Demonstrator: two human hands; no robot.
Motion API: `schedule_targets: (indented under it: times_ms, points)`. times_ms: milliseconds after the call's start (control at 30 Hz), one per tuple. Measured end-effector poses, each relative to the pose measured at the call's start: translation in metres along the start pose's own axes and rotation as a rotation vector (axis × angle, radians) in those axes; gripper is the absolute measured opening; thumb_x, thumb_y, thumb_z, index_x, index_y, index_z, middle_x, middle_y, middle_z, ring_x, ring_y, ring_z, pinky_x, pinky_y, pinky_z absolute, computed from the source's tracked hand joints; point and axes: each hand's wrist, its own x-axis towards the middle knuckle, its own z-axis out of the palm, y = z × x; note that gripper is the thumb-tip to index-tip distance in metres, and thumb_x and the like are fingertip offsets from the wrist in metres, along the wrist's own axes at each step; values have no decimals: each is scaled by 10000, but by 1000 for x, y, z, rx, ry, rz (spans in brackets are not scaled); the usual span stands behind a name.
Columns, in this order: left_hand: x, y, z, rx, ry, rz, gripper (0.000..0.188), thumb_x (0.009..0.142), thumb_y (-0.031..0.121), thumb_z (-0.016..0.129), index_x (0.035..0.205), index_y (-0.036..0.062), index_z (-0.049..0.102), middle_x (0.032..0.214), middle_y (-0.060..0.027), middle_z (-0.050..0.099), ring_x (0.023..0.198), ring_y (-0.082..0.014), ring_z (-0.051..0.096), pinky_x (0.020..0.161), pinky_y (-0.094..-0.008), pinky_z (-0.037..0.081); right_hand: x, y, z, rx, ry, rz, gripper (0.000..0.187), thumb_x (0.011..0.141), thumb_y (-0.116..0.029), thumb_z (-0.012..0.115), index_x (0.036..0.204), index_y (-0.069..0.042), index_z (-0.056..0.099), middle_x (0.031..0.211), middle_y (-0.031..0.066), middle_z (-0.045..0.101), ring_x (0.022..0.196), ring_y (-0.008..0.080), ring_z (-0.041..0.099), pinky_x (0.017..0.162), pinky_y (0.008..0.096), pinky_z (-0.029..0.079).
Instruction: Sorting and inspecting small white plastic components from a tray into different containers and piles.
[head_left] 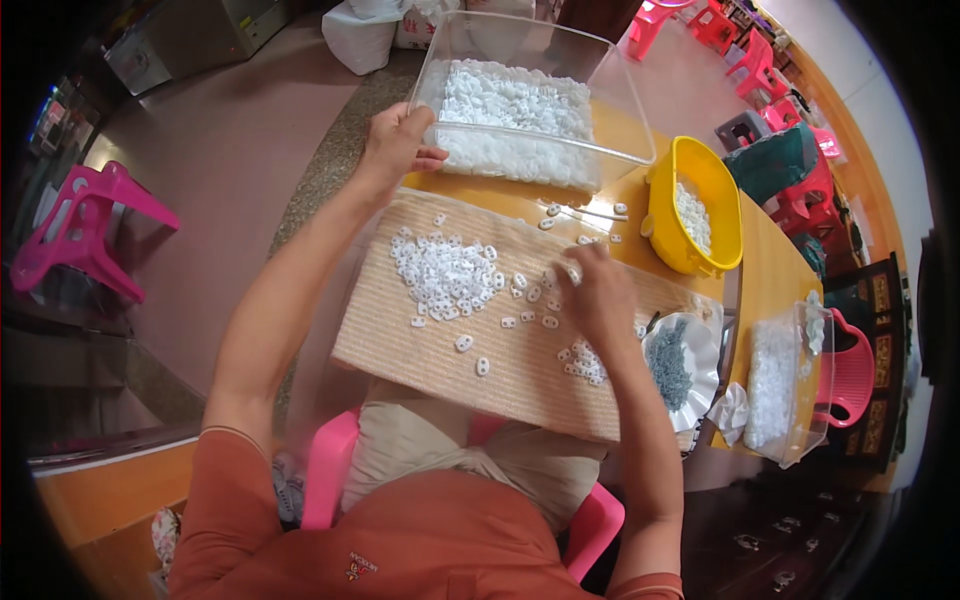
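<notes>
My left hand (398, 152) grips the near left corner of a clear plastic bin (625, 155), which holds a heap of white plastic pieces (520, 105). Over a ribbed beige mat (400, 350), my right hand (600, 298) is closed, fingertips down among loose white oval pieces with two holes. Whatever it pinches is too small to make out. A pile of small white two-holed pieces (447, 275) lies on the mat's left part. A smaller cluster (582, 362) sits below my right hand, and a few ovals (464, 343) lie apart near the front.
Right of the bin stands a yellow basket (660, 215) with white pieces. A white fluted dish (706, 375) holds small grey screw-like parts (670, 365). Farther right is another clear bin (800, 440). A pink stool (95, 225) stands on the floor at left.
</notes>
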Motion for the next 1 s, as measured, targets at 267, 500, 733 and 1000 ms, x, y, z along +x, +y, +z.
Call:
schedule_targets:
  times_ms: [267, 500, 733, 1000]
  points:
    - [0, -4, -2, 30, 16, -19, 387, 936, 423, 555, 1034, 49, 527, 964, -49, 572, 763, -175, 681, 640, -261, 555, 41, 26, -2, -261, -151, 116, 345, 923, -373, 561, 1084, -72, 608, 1092, 186, 580, 882, 391, 646, 777, 481, 519]
    - [-3, 0, 1, 53, 27, -13, 384, 934, 420, 553, 1020, 46, 535, 945, -51, 585, 755, -174, 682, 633, -261, 556, 46, 32, 14, -274, -56, 53, 186, 900, -228, 581, 934, -54, 640, 990, 170, 595, 805, 357, 649, 717, 475, 526]
    - [-2, -3, -2, 55, 39, -16, 369, 933, 407, 556, 1011, 46, 541, 936, -56, 591, 746, -177, 682, 626, -263, 558, 49, 49, 3, -157, -126, 5, 195, 882, -195, 587, 959, -38, 672, 1053, 202, 625, 888, 395, 644, 794, 452, 517]
    - [-3, -3, 2, 32, 39, -29, 348, 941, 397, 549, 1002, 55, 542, 937, -52, 588, 743, -173, 677, 618, -260, 554, 53, 89, -2, 62, -85, -328, 161, 742, -74, 677, 857, 39, 679, 640, 102, 651, 592, 191, 645, 579, 325, 533]
